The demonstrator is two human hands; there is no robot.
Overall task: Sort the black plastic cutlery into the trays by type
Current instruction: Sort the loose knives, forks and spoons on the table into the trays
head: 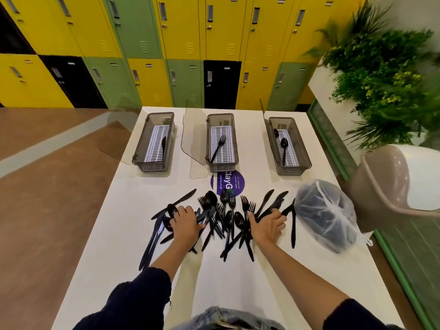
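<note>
My left hand (185, 222) spread flat on cutlery pile (221, 220), right hand (267, 222) fingers curled onto pile's rt edge, three trays (221, 141) beyond pile w/ knife, fork, spoons, tied bag (326, 215) rt of pile

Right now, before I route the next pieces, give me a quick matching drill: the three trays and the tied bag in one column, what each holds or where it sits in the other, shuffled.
Things:
1. left tray
2. middle tray
3. right tray
4. plastic bag

States:
A. holds spoons
B. near the table's right edge, beside the loose pile
C. holds one fork
D. holds one knife

Pairs: 1-D, 2-C, 3-A, 4-B
</note>
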